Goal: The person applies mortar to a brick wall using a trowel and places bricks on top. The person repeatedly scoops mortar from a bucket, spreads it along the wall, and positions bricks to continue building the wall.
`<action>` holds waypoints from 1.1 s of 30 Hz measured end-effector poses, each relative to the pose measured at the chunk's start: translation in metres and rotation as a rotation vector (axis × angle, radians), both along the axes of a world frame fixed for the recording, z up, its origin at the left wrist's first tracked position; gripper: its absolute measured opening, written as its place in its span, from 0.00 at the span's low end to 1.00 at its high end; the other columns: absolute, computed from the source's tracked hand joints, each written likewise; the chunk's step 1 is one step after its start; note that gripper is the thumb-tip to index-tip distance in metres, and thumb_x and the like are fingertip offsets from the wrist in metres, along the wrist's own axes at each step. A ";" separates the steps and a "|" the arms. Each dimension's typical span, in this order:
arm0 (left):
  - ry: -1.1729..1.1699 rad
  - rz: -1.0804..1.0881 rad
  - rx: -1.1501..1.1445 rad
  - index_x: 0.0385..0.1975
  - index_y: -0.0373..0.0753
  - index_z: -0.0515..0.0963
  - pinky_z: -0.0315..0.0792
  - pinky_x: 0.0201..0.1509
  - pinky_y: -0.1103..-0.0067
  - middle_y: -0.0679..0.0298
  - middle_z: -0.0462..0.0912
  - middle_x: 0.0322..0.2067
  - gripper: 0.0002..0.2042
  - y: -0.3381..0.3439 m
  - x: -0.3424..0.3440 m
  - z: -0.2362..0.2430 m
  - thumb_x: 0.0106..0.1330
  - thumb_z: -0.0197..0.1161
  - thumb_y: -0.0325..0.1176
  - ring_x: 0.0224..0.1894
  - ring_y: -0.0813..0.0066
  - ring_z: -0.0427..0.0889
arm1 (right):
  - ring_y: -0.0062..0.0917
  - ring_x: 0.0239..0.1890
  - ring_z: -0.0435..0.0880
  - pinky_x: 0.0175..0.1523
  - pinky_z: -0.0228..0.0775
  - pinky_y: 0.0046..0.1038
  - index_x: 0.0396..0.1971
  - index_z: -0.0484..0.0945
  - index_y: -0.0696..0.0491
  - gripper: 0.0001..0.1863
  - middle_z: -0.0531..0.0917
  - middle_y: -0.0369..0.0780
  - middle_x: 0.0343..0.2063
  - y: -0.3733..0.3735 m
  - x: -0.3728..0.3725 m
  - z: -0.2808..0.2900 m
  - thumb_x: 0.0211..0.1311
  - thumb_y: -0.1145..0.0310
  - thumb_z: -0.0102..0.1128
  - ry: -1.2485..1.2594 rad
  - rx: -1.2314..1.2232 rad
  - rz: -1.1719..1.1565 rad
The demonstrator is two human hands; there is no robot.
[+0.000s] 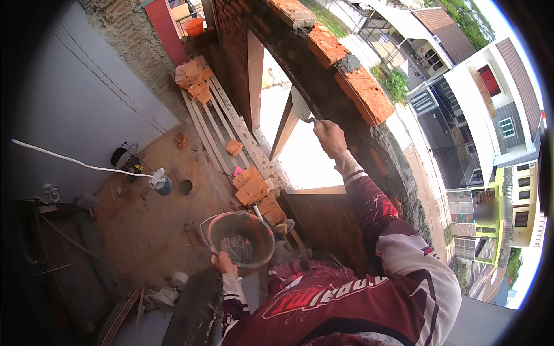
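My right hand (330,138) is closed round the handle of a trowel (300,105). The pale blade lies against the inner edge of a brick wall (360,147) beside a window opening. Orange bricks (365,95) are laid in a row along the wall's top, with a grey lump of mortar (348,63) between two of them. Low on the other side, my left hand (224,263) grips the rim of a dark bucket (264,229). Some grey mortar shows in its bottom. The fingers on the bucket are partly hidden.
Wooden planks (222,118) carry loose bricks (193,79) and broken pieces (251,185). A white cable runs to a small grey container (161,183) above the dusty floor. At the back stands an orange basin (193,26). Houses and a street lie beyond the wall.
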State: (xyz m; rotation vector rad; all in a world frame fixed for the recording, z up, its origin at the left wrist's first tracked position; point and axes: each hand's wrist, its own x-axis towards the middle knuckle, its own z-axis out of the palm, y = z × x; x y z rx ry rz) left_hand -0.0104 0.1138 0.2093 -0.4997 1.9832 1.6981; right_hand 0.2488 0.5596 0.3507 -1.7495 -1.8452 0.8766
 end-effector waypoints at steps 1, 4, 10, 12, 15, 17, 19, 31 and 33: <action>0.011 0.010 0.049 0.42 0.29 0.80 0.74 0.26 0.66 0.60 0.80 0.32 0.19 0.006 0.000 0.007 0.47 0.55 0.22 0.25 0.65 0.80 | 0.40 0.38 0.89 0.47 0.78 0.38 0.53 0.82 0.59 0.23 0.88 0.51 0.35 0.014 -0.009 -0.008 0.66 0.58 0.62 -0.020 -0.045 0.002; -0.034 -0.109 0.038 0.56 0.33 0.81 0.79 0.26 0.67 0.57 0.83 0.41 0.29 0.012 -0.002 0.023 0.48 0.55 0.21 0.33 0.61 0.85 | 0.51 0.48 0.86 0.54 0.76 0.43 0.53 0.82 0.57 0.22 0.87 0.56 0.42 0.051 -0.036 -0.036 0.67 0.58 0.60 -0.045 0.050 -0.008; -0.134 -0.132 0.057 0.56 0.34 0.79 0.74 0.19 0.67 0.60 0.81 0.36 0.29 0.009 0.000 0.024 0.48 0.55 0.21 0.28 0.63 0.83 | 0.57 0.56 0.81 0.63 0.71 0.47 0.59 0.77 0.59 0.25 0.84 0.59 0.50 0.094 -0.056 -0.069 0.71 0.56 0.54 0.015 0.188 -0.099; -0.111 -0.102 0.003 0.59 0.35 0.78 0.73 0.18 0.67 0.60 0.81 0.36 0.31 0.005 0.002 0.022 0.48 0.54 0.20 0.28 0.63 0.83 | 0.57 0.56 0.81 0.63 0.71 0.49 0.59 0.78 0.57 0.24 0.83 0.58 0.52 0.093 -0.049 -0.077 0.72 0.56 0.54 0.048 0.204 -0.167; -0.093 -0.109 -0.067 0.58 0.35 0.77 0.73 0.18 0.67 0.60 0.80 0.35 0.31 -0.002 0.005 0.021 0.48 0.54 0.21 0.25 0.63 0.82 | 0.56 0.56 0.81 0.62 0.71 0.49 0.59 0.78 0.56 0.24 0.83 0.58 0.53 0.074 -0.030 -0.089 0.72 0.55 0.54 0.074 0.239 -0.226; -0.052 -0.099 -0.046 0.59 0.34 0.77 0.72 0.17 0.67 0.60 0.80 0.34 0.30 -0.001 0.006 0.021 0.49 0.54 0.22 0.22 0.63 0.82 | 0.56 0.57 0.81 0.63 0.71 0.47 0.59 0.78 0.57 0.24 0.83 0.58 0.53 0.061 -0.015 -0.091 0.71 0.56 0.55 0.085 0.259 -0.231; -0.010 -0.082 0.026 0.60 0.34 0.76 0.72 0.16 0.67 0.60 0.80 0.34 0.31 0.003 0.005 0.021 0.49 0.54 0.22 0.22 0.63 0.81 | 0.55 0.58 0.80 0.65 0.71 0.44 0.60 0.77 0.59 0.24 0.82 0.58 0.54 0.043 -0.001 -0.091 0.71 0.59 0.57 0.095 0.268 -0.222; -0.062 -0.250 0.138 0.52 0.34 0.79 0.75 0.22 0.68 0.61 0.81 0.33 0.25 0.058 0.016 0.052 0.48 0.55 0.19 0.26 0.66 0.81 | 0.49 0.53 0.83 0.60 0.75 0.42 0.57 0.80 0.57 0.23 0.84 0.52 0.50 -0.051 0.064 -0.049 0.67 0.61 0.65 0.148 0.372 -0.293; -0.093 -0.313 0.111 0.50 0.34 0.78 0.74 0.21 0.68 0.62 0.79 0.31 0.24 0.063 0.018 0.058 0.48 0.56 0.20 0.26 0.66 0.81 | 0.48 0.54 0.84 0.60 0.74 0.42 0.57 0.80 0.57 0.23 0.84 0.52 0.50 -0.067 0.076 -0.038 0.66 0.62 0.65 0.134 0.370 -0.297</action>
